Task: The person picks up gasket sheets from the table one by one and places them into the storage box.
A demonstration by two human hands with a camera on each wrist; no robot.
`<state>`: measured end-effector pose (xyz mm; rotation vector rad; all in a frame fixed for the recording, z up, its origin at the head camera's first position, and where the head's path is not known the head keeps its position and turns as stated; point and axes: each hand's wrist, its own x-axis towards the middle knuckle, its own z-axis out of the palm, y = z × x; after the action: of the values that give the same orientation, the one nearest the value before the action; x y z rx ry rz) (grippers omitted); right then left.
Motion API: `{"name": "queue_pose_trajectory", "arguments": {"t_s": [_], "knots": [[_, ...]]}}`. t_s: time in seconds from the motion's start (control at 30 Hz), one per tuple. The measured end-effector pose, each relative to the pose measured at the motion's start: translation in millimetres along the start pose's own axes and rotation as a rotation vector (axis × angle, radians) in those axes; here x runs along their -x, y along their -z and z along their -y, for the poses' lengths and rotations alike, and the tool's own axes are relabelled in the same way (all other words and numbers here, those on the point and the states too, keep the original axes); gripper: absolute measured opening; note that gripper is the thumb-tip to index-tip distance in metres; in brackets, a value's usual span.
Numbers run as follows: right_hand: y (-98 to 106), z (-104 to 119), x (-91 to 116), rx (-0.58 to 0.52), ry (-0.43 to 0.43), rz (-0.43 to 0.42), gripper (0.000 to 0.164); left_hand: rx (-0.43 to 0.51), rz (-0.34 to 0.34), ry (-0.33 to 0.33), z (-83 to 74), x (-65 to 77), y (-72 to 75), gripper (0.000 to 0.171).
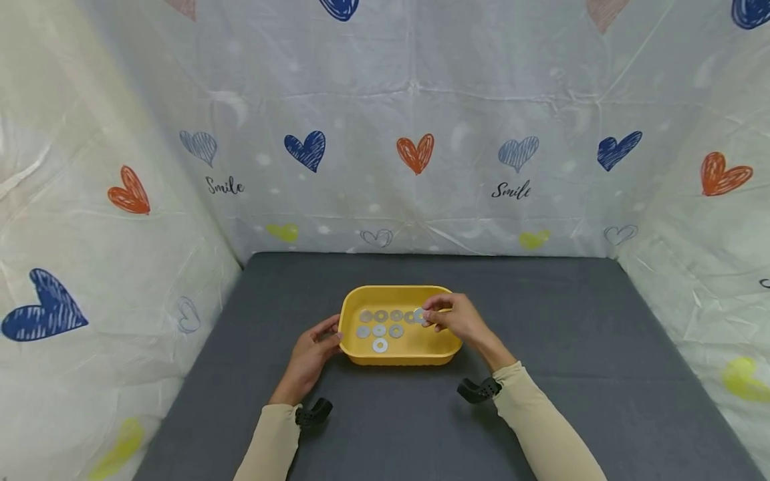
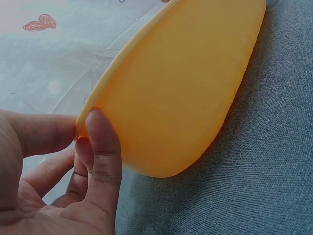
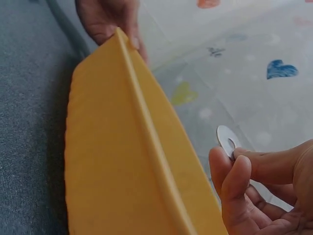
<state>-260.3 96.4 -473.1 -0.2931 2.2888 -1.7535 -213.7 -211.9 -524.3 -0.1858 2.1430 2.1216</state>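
A yellow plastic tray (image 1: pixel 421 347) sits on the dark grey cloth, with flat metal washers in rows on its floor. The far row runs longest, the middle row is shorter, and a single washer (image 1: pixel 375 345) lies nearest the front. My left hand (image 1: pixel 309 357) grips the tray's left rim, thumb and fingers on either side of the wall. Above the tray's right half, my right hand (image 1: pixel 462 319) pinches one washer (image 3: pixel 222 134) by its edge between thumb and fingers. In the head view this washer overlaps the right end of the far row.
Dark grey cloth (image 1: pixel 541 314) covers the table around the tray. A pale curtain (image 1: pixel 361 80) printed with hearts stands behind the table and along both sides. Each wrist wears a black strap mount (image 1: pixel 479 390) below the hand.
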Motion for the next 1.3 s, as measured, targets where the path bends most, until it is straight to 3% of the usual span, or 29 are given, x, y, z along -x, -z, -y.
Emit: {"name": "queue_pose_trajectory", "arguments": {"t_s": [0.77, 1.3], "knots": [[-37, -8, -22, 0.029, -0.116, 0.121, 0.011, -0.004, 0.004, 0.009, -0.3, -1.5, 0.1, 0.048], [-44, -18, -25, 0.091, -0.149, 0.213, 0.009, -0.005, 0.004, 0.015, -2.1, -0.3, -0.8, 0.047]]}}
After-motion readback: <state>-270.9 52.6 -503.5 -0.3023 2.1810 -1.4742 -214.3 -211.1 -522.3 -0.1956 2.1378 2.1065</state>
